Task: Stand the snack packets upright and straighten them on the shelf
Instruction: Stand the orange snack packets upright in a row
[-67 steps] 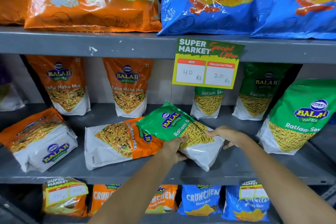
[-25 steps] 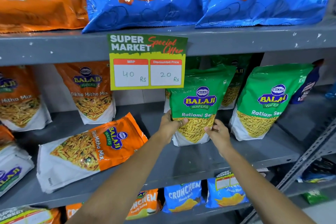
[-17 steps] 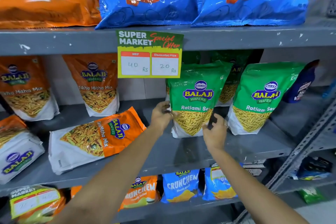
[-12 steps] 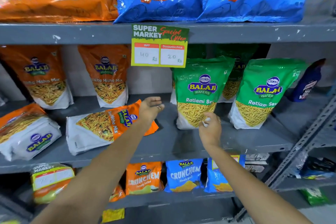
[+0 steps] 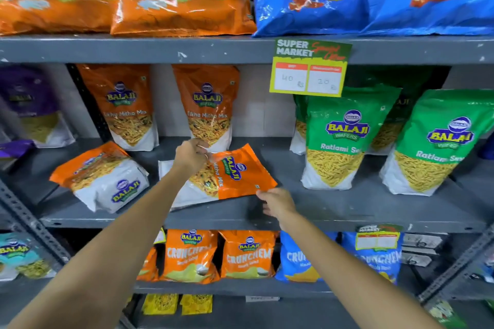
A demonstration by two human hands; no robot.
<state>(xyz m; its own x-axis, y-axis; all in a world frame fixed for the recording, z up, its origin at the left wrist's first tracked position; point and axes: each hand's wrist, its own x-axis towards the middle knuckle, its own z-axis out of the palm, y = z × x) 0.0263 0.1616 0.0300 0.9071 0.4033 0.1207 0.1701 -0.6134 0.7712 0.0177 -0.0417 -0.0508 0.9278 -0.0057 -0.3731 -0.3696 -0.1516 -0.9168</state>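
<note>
Where the middle shelf [image 5: 347,211] carries its packets, 1 orange packet [image 5: 235,176] lies flat on its side, just left of the price tag [image 5: 310,68] and below it, its white base to the left and its orange top to the right. The left hand [image 5: 191,155] is closed on the packet's upper edge, the fingers curled round the film. The right hand [image 5: 278,203] is at the packet's lower right corner, its fingertips touching the edge; whether that corner is pinched cannot be told.

Further left of the tag, a 2nd orange packet [image 5: 107,179] lies tipped over, its white base toward the shelf's front edge. Behind the 2 fallen ones, 2 orange packets [image 5: 125,107] [image 5: 208,107] stand upright against the back wall. Below and right of the tag, 2 green packets [image 5: 344,139] [image 5: 433,144] stand upright near the front, with more green ones partly hidden behind them. At the far left of the shelf a purple packet [image 5: 34,104] is seen, blurred.

The tag hangs from the front lip of the top shelf [image 5: 133,49]. Above that lip, large orange bags [image 5: 181,0] sit left of the tag and blue bags [image 5: 310,0] right of it. On the lower shelf [image 5: 240,287], well below the tag, small orange and blue packets stand in a row.
</note>
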